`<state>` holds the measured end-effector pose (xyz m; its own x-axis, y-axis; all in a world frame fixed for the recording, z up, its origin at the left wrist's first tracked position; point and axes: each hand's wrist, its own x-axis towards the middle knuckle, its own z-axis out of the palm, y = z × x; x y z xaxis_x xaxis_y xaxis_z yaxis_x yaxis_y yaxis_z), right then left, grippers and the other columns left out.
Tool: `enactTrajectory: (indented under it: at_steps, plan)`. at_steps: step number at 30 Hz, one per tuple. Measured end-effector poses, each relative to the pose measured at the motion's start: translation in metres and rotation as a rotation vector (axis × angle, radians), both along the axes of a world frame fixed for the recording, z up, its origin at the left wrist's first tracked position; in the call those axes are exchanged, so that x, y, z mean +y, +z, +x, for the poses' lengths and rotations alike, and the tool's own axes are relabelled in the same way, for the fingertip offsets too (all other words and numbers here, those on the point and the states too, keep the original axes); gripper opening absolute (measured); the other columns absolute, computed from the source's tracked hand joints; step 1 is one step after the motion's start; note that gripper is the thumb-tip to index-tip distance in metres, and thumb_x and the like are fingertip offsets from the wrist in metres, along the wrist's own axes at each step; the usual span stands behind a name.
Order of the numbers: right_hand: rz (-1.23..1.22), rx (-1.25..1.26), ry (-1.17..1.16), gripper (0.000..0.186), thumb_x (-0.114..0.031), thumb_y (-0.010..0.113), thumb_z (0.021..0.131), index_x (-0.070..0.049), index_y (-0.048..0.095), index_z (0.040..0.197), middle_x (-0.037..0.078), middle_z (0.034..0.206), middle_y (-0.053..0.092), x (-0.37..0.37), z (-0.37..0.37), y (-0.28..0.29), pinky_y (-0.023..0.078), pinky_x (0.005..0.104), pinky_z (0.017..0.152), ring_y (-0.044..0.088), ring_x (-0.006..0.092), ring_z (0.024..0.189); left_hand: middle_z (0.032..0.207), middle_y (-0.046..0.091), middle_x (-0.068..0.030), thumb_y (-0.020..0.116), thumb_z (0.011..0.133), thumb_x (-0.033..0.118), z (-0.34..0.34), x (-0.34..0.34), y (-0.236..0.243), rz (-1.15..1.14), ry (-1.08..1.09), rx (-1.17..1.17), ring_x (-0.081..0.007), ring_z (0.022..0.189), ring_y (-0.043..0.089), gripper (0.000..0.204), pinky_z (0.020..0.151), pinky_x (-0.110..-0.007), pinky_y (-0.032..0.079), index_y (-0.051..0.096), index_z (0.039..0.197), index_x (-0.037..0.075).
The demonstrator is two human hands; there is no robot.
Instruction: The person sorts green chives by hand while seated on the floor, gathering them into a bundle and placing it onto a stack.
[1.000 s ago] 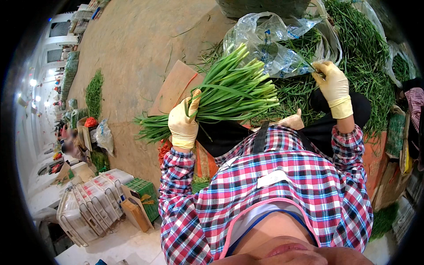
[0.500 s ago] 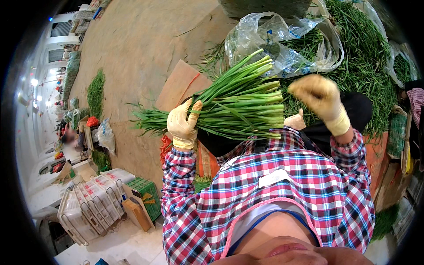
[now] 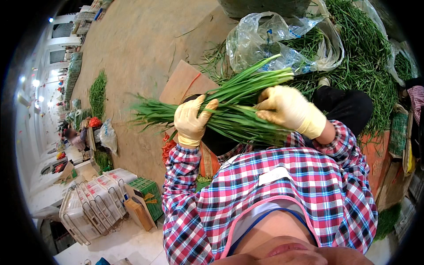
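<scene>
A bunch of garlic chives [image 3: 240,95] lies crosswise in front of me, pale stem ends to the right and thin leaf tips to the left. My left hand [image 3: 191,121], in a cream glove, is closed round its leafy part, thumb on top. At the stem end, my right hand [image 3: 289,110], gloved too, has thumb and fingers closed on some stalks and covers part of the cut ends. The lower stalks are smeared by motion. Beneath the leaves and left hand is a brown board [image 3: 179,86] with a red string across it.
A heap of loose green leaves [image 3: 362,48] spreads at the far right, with a clear plastic bag [image 3: 247,48] beside it. White crates [image 3: 90,207] and a green crate [image 3: 148,194] stand at the lower left. Another person [image 3: 79,139] is far off at the left.
My right hand has moved left and down from beside the bunch onto its stem ends. The left hand and bunch have shifted slightly to the right, and the upper stalks have spread from the lower ones.
</scene>
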<state>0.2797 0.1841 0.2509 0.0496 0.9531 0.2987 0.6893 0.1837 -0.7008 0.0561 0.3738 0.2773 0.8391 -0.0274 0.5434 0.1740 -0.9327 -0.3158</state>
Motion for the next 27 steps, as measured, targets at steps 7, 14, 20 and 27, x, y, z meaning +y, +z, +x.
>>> enactTrajectory:
  at_steps: [7, 14, 20, 27]
  plan:
    - [0.125, 0.255, -0.171, 0.012, -0.014, 0.067, 0.085, -0.005, 0.07, 0.092, 0.011, 0.081, 0.067, -0.001, 0.0, -0.006, 0.052, 0.0335, 0.063, 0.065, 0.029, 0.071, 0.103, 0.067, -0.0048, 0.066, 0.077, 0.009, 0.004, 0.005, -0.003, -0.056, -0.038, 0.03, -0.021, 0.086, 0.065, 0.042, 0.075, -0.034, 0.051, 0.064, 0.118, 0.018]
    - [-0.015, 1.043, -0.141, 0.027, -0.02, 0.055, 0.098, 0.004, 0.065, 0.104, 0.004, 0.077, 0.066, -0.038, 0.048, -0.011, 0.048, 0.0231, 0.051, 0.053, 0.0078, 0.054, 0.099, 0.067, -0.0049, 0.064, 0.076, 0.004, -0.012, 0.018, -0.012, -0.096, 0.019, -0.028, -0.0213, 0.088, 0.066, 0.042, 0.076, -0.034, 0.051, 0.065, 0.116, 0.015]
    - [-0.372, 0.464, -0.529, 0.021, -0.018, 0.059, 0.095, -0.001, 0.069, 0.103, 0.002, 0.074, 0.064, -0.079, 0.127, -0.065, 0.046, 0.0231, 0.056, 0.056, 0.0107, 0.059, 0.096, 0.068, -0.0069, 0.064, 0.077, 0.006, -0.021, 0.039, -0.003, -0.018, 0.11, -0.077, -0.0225, 0.084, 0.066, 0.042, 0.073, -0.035, 0.052, 0.066, 0.117, 0.018]
    - [0.138, 0.419, -0.043, 0.024, -0.016, 0.07, 0.087, -0.005, 0.07, 0.109, 0.011, 0.098, 0.069, -0.009, 0.033, -0.003, 0.052, 0.0285, 0.076, 0.066, 0.0195, 0.088, 0.097, 0.067, -0.0058, 0.066, 0.076, 0.008, -0.008, 0.03, 0.006, 0.038, 0.074, -0.08, -0.0219, 0.082, 0.065, 0.042, 0.071, -0.035, 0.051, 0.066, 0.116, 0.02]
